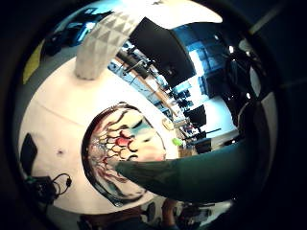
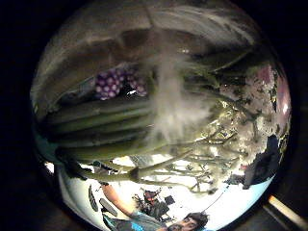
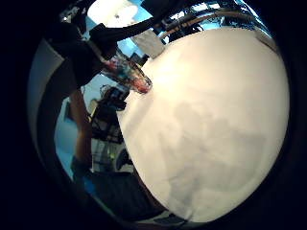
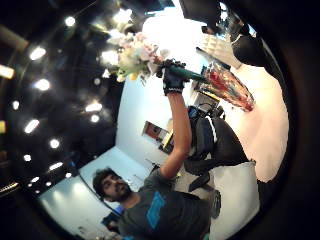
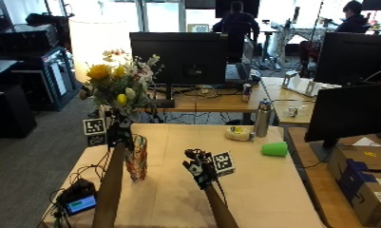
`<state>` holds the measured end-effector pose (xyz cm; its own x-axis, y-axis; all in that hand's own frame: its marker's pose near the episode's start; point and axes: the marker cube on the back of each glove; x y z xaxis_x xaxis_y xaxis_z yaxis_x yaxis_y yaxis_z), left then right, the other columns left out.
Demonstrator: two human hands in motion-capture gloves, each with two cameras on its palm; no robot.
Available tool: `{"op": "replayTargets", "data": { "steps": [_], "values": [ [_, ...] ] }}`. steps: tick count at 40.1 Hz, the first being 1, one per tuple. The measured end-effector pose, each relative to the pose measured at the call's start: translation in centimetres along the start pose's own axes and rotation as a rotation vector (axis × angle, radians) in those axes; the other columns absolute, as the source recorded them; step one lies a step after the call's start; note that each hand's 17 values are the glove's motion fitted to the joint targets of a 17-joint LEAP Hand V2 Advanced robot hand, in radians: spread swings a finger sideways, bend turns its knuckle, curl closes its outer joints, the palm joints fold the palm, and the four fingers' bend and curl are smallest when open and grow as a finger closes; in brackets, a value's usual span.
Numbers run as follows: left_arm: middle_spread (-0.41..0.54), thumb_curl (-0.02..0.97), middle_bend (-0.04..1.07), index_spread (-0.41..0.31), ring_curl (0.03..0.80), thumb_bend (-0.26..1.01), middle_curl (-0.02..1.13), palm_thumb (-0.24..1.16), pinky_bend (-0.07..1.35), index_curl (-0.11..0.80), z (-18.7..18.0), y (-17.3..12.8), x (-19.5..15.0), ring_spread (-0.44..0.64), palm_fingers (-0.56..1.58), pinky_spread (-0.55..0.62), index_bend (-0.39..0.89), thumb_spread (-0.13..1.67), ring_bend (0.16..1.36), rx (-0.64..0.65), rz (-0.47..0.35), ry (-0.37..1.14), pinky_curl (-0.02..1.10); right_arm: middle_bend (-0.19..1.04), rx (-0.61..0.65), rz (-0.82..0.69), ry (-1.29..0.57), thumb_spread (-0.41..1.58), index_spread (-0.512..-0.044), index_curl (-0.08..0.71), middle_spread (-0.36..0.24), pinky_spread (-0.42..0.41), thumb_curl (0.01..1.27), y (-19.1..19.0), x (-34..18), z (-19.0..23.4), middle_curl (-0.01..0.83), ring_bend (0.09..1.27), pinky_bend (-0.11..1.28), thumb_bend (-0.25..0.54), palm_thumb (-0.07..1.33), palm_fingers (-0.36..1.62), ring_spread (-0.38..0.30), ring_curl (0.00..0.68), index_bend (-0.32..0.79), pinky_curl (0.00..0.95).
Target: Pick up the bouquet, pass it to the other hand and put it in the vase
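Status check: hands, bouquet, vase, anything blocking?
Left hand grips bouquet by the stems, raised above the vase. Right hand open, holding nothing, over the table. Stems not yet in the vase. Nothing blocks the vase mouth.

We counted one bouquet (image 5: 119, 85), one glass vase (image 5: 137, 157), and two gloved hands: the left hand (image 5: 119, 129) and the right hand (image 5: 199, 168). Also on the table (image 5: 266, 190) were one green cup (image 5: 275, 148) and one metal bottle (image 5: 261, 118).
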<state>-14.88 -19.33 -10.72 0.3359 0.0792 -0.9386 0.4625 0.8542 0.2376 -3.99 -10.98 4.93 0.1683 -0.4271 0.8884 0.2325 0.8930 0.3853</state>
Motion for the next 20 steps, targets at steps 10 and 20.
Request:
{"op": "replayTargets", "data": {
  "steps": [10, 20],
  "values": [
    [-0.322, 0.541, 0.47, -0.275, 0.480, -0.02, 0.60, 0.79, 0.45, 0.471, 0.8, 0.6, -3.5, -0.34, 1.13, -0.33, 0.17, 0.93, 0.75, 0.004, -0.054, -0.087, 0.45, 0.25, 0.010, 0.030, 0.024, 1.06, -0.305, 0.319, -0.149, 0.229, 0.49, 0.5, -1.3, -0.5, 0.433, 0.36, 0.44, -0.021, 0.84, 0.82, -0.088, 0.364, 0.13, 0.348],
    [-0.278, 0.513, 0.47, -0.205, 0.464, -0.04, 0.62, 0.78, 0.12, 0.467, -1.0, 2.8, -7.8, -0.26, 0.72, 0.03, 0.17, 0.93, 0.61, -0.089, -0.163, -0.489, 0.37, 0.23, 0.025, -0.068, 0.034, 1.06, -0.305, 0.317, -0.146, 0.252, 0.48, 0.3, -0.8, -1.7, 0.433, 0.32, 0.40, -0.021, 0.84, 0.81, -0.083, 0.365, 0.14, 0.345]
  ]
}}
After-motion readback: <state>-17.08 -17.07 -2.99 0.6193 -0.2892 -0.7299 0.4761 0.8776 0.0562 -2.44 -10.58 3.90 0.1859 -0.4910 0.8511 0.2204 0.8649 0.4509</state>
